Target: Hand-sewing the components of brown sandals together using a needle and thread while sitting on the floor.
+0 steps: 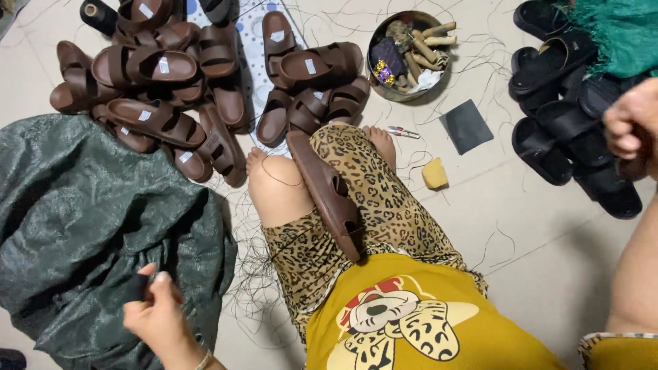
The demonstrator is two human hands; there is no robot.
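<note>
While the left hand (159, 312) pinches a small dark scrap between thumb and fingertips at the edge of the green sack (82, 205), the brown sandal (327, 192) rests on the lap — up and to its right, long axis slanting from knee toward waist. Nearer the left hand than the right hand (630, 127) — curled shut by the black sandals (569, 137), its contents unclear — it's smooth, moulded, double-strapped.

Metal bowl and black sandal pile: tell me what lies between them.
In the head view, a dark grey square sheet lies on the floor between the metal bowl and the black sandals, among loose threads.
</note>
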